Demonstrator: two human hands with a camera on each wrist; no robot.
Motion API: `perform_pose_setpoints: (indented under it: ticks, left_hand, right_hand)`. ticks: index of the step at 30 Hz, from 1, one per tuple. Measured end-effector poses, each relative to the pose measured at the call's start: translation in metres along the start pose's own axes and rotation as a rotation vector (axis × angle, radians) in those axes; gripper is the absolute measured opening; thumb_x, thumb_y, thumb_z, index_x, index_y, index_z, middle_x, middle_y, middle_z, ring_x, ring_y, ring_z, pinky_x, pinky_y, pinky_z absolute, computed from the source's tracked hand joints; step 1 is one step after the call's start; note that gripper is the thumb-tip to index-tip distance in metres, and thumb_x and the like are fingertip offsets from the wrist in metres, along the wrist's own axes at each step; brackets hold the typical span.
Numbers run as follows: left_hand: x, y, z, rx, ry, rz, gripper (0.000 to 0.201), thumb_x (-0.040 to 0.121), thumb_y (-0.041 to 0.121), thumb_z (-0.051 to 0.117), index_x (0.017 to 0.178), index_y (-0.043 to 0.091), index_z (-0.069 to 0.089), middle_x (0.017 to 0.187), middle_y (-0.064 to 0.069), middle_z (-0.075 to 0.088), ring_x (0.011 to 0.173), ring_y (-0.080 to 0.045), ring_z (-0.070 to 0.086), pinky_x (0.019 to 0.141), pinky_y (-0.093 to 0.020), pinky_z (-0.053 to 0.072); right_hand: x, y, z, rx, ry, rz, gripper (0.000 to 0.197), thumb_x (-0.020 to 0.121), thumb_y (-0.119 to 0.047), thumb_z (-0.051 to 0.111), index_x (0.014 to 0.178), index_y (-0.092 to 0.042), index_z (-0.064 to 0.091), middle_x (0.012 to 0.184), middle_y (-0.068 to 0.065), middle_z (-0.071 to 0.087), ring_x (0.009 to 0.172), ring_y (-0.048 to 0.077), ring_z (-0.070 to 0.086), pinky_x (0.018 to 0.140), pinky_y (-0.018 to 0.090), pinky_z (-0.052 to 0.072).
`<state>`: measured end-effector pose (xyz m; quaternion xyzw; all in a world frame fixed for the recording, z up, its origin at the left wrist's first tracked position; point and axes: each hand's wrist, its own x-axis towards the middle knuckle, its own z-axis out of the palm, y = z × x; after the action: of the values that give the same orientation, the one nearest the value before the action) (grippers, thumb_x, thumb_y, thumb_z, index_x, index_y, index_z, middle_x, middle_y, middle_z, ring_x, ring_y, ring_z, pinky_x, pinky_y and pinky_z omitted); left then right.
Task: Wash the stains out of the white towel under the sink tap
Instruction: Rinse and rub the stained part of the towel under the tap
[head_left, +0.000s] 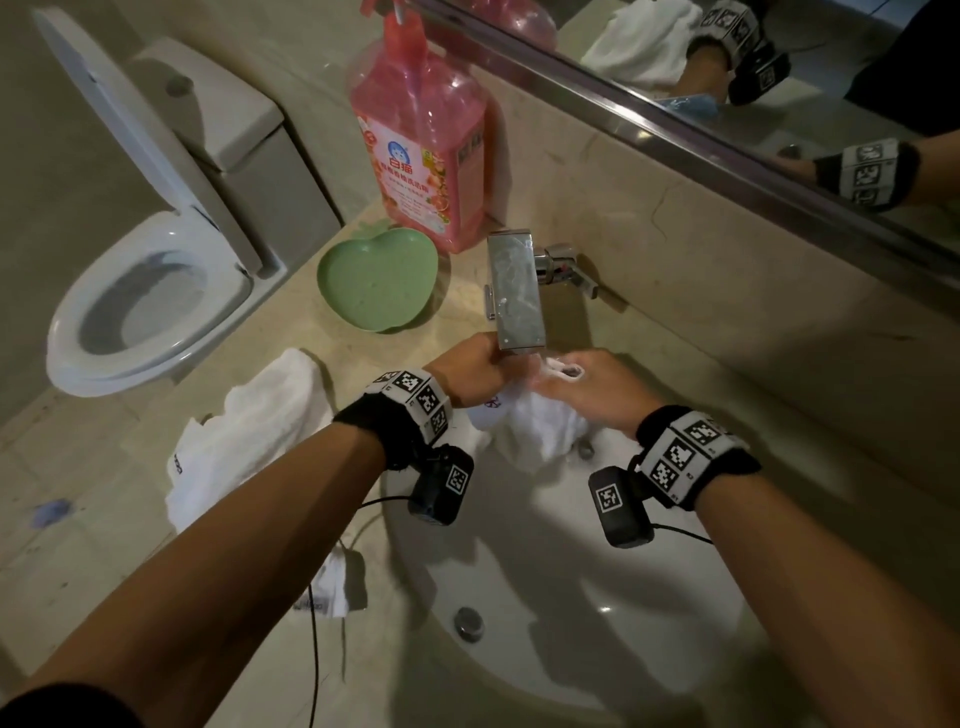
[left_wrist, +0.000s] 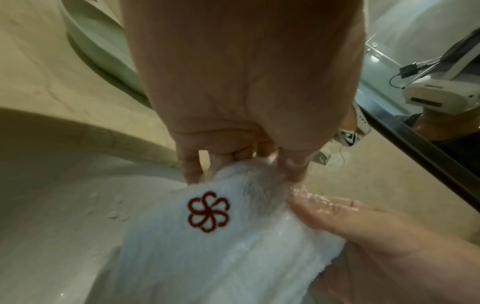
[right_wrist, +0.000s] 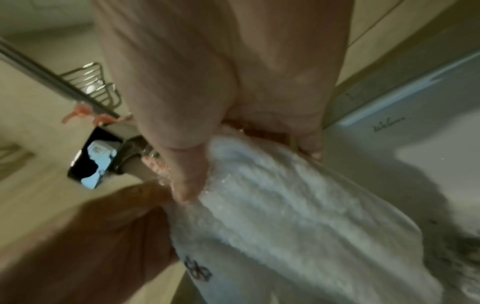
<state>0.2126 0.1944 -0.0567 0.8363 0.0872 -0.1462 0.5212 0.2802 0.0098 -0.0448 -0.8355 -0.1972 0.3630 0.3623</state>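
A white towel (head_left: 535, 426) with a dark red flower logo (left_wrist: 208, 214) hangs bunched over the sink (head_left: 571, 571), its top edge just under the square chrome tap spout (head_left: 517, 291). My left hand (head_left: 493, 364) pinches the top edge from the left; in the left wrist view its fingers (left_wrist: 192, 170) and thumb clamp the towel (left_wrist: 207, 257) beside a greyish stain (left_wrist: 262, 191). My right hand (head_left: 563, 374) grips the same edge from the right. In the right wrist view the wet towel (right_wrist: 298, 216) runs down from that hand (right_wrist: 246, 172). Water glistens on the fingers.
A pink detergent bottle (head_left: 415, 150) and a green apple-shaped dish (head_left: 376, 280) stand on the counter left of the tap. A second white towel (head_left: 244, 436) lies over the counter's left edge. The toilet (head_left: 150, 301) is at far left, the mirror (head_left: 779, 78) behind the tap.
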Motion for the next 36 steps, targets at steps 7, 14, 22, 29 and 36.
perform_pose_setpoints:
  ticks: [7, 14, 22, 29, 36]
  left_hand:
    - [-0.003, -0.022, -0.001, 0.088, -0.002, -0.133, 0.023, 0.1, 0.03, 0.052, 0.106, 0.012, 0.065, 0.105, -0.011, 0.069, 0.097, -0.028, 0.064, 0.079, -0.03, 0.05]
    - [-0.012, -0.01, -0.011, -0.161, 0.267, -0.044, 0.017, 0.099, 0.011, 0.054, 0.097, -0.005, 0.06, 0.091, -0.015, 0.062, 0.085, -0.019, 0.055, 0.081, -0.037, 0.048]
    - [-0.028, 0.007, -0.029, -0.181, 0.136, -0.05, 0.023, 0.09, -0.001, 0.061, 0.114, -0.002, 0.062, 0.111, -0.016, 0.066, 0.096, -0.017, 0.06, 0.088, -0.028, 0.05]
    - [-0.016, -0.01, -0.013, -0.135, 0.07, -0.252, 0.019, 0.099, 0.017, 0.054, 0.113, 0.005, 0.056, 0.093, -0.007, 0.063, 0.075, -0.012, 0.058, 0.063, -0.019, 0.048]
    - [-0.006, -0.008, 0.007, -0.195, 0.085, -0.011, 0.017, 0.101, 0.014, 0.05, 0.111, 0.021, 0.062, 0.087, 0.025, 0.067, 0.076, 0.011, 0.062, 0.07, -0.008, 0.047]
  right_hand:
    - [0.005, 0.002, -0.012, 0.476, 0.073, 0.014, 0.011, 0.096, -0.018, 0.066, 0.106, -0.019, 0.063, 0.09, 0.005, 0.073, 0.081, 0.024, 0.072, 0.072, 0.036, 0.056]
    - [0.007, -0.001, 0.012, 0.007, -0.026, -0.068, 0.033, 0.091, -0.032, 0.073, 0.122, -0.025, 0.064, 0.101, -0.017, 0.062, 0.082, -0.008, 0.057, 0.066, 0.014, 0.044]
    - [0.03, -0.02, 0.035, 0.229, -0.007, -0.082, 0.024, 0.089, -0.022, 0.073, 0.113, -0.02, 0.073, 0.104, 0.001, 0.077, 0.104, 0.016, 0.07, 0.094, 0.037, 0.056]
    - [0.022, -0.01, 0.013, 0.433, 0.099, 0.018, 0.025, 0.1, -0.023, 0.057, 0.085, -0.035, 0.074, 0.087, -0.015, 0.076, 0.084, 0.005, 0.071, 0.073, 0.024, 0.054]
    - [0.006, 0.003, -0.006, 0.268, -0.045, 0.11, 0.038, 0.091, -0.041, 0.07, 0.124, -0.026, 0.062, 0.114, -0.009, 0.071, 0.104, 0.014, 0.068, 0.08, 0.027, 0.056]
